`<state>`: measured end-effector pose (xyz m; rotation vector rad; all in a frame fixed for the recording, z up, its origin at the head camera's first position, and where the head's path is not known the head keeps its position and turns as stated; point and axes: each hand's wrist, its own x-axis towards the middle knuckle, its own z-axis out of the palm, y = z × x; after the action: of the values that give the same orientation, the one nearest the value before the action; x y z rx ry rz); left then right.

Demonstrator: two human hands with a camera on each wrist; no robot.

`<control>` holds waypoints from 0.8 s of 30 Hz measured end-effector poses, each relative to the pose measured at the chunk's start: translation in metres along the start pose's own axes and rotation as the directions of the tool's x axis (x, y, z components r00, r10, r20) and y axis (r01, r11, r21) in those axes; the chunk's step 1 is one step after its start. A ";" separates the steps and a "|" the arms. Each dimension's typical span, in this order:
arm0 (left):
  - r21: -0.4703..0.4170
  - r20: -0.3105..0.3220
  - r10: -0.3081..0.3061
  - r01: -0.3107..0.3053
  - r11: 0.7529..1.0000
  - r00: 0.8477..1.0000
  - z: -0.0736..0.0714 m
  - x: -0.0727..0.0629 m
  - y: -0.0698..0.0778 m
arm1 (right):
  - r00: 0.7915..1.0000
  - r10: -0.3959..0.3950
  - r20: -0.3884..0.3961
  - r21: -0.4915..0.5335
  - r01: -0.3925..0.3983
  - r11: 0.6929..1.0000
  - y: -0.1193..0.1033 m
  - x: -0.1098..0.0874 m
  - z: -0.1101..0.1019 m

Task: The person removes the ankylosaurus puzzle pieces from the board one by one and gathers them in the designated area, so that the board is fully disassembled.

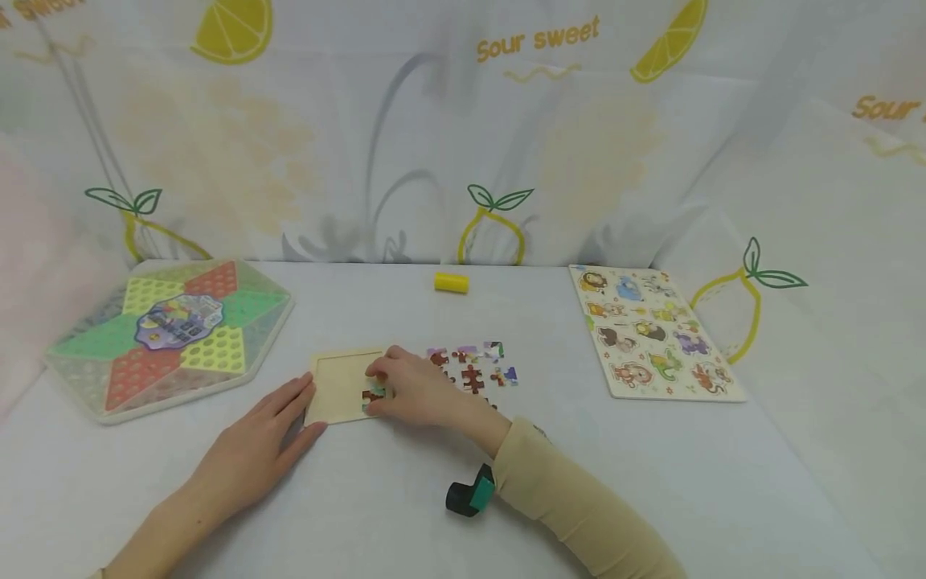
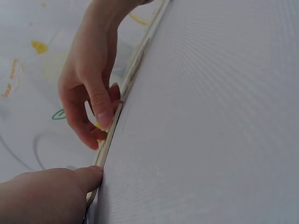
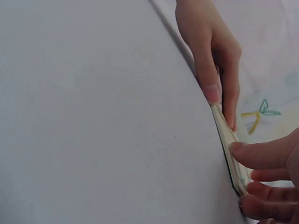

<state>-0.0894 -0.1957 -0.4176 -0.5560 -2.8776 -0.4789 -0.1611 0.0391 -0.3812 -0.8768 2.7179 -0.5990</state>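
Note:
A pale wooden puzzle tray (image 1: 336, 390) lies on the white table, with a few jigsaw pieces (image 1: 372, 396) at its right side. My left hand (image 1: 249, 442) rests against the tray's left edge, fingers extended and the thumb at the lower left corner. My right hand (image 1: 423, 390) bends over the tray's right side, thumb and fingertips about a jigsaw piece there; the hand partly hides it. Loose jigsaw pieces (image 1: 473, 378) lie just right of the tray, some behind the right hand and wrist. The right wrist view shows my right thumb (image 3: 243, 148) at the tray's rim.
A hexagonal Chinese checkers board (image 1: 264, 338) lies at the left. A wooden animal puzzle board (image 1: 615, 378) lies at the right. Toward the back sits a yellow cylinder (image 1: 452, 282). A black and green object (image 1: 472, 492) is beside the right sleeve. A lemon-print cloth (image 1: 434, 161) hangs behind.

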 end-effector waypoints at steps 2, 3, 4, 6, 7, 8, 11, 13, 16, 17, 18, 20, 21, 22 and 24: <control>-0.004 0.004 0.000 0.000 1.000 1.000 -0.001 0.000 0.000 | 1.000 0.003 -0.002 0.000 -0.003 1.000 0.000 0.000 0.002; -0.006 0.004 -0.001 0.001 1.000 1.000 -0.001 0.000 0.001 | 1.000 0.006 0.000 0.001 -0.006 1.000 0.000 0.000 0.003; -0.007 0.003 0.000 0.000 1.000 1.000 -0.001 0.000 0.001 | 1.000 0.007 0.000 0.001 -0.007 1.000 0.000 -0.001 0.004; -0.010 -0.002 0.005 -0.006 1.000 1.000 -0.002 -0.001 0.001 | 1.000 0.011 -0.004 -0.006 -0.011 1.000 -0.001 -0.001 0.005; -0.009 -0.008 0.009 -0.009 1.000 1.000 -0.002 0.000 0.001 | 1.000 0.013 -0.008 -0.012 -0.013 1.000 -0.001 -0.001 0.006; -0.009 -0.012 0.013 -0.013 1.000 1.000 -0.002 0.000 0.001 | 1.000 0.015 -0.012 -0.016 -0.015 1.000 -0.002 -0.001 0.006; -0.008 -0.012 0.017 -0.017 1.000 1.000 -0.002 0.001 0.001 | 0.999 0.021 -0.024 -0.031 -0.022 0.999 -0.003 -0.002 0.006; -0.006 -0.006 0.014 -0.014 1.000 1.000 -0.003 0.001 0.002 | 0.999 0.028 -0.030 -0.035 -0.029 0.999 -0.004 -0.002 0.006; -0.007 0.012 0.002 -0.002 1.000 1.000 -0.003 0.001 0.002 | 0.999 0.034 -0.041 -0.039 -0.035 0.999 -0.004 -0.002 0.007; -0.006 0.015 0.000 0.000 1.000 1.000 -0.003 0.001 0.002 | 0.998 0.034 -0.044 -0.041 -0.036 0.999 -0.004 -0.002 0.007; -0.006 0.017 -0.001 0.001 1.000 1.000 -0.003 0.001 0.002 | 0.998 0.035 -0.047 -0.046 -0.037 0.998 -0.004 -0.002 0.008; -0.007 0.019 -0.003 0.003 1.000 1.000 -0.003 0.001 0.002 | 0.998 0.036 -0.050 -0.052 -0.039 0.998 -0.004 -0.001 0.009; -0.007 0.020 -0.004 0.004 1.000 1.000 -0.003 0.001 0.002 | 0.998 0.037 -0.051 -0.055 -0.040 0.998 -0.004 -0.001 0.009; -0.008 0.020 -0.004 0.004 1.000 1.000 -0.003 0.001 0.001 | 0.998 0.039 -0.052 -0.056 -0.042 0.998 -0.004 -0.001 0.009; -0.009 0.022 -0.007 0.007 1.000 1.000 -0.003 0.001 0.001 | 0.998 0.042 -0.052 -0.056 -0.045 0.997 -0.004 -0.001 0.010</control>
<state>-0.0894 -0.1954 -0.4148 -0.5560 -2.9009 -0.4901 -0.1551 0.0334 -0.3879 -0.8246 2.8048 -0.5452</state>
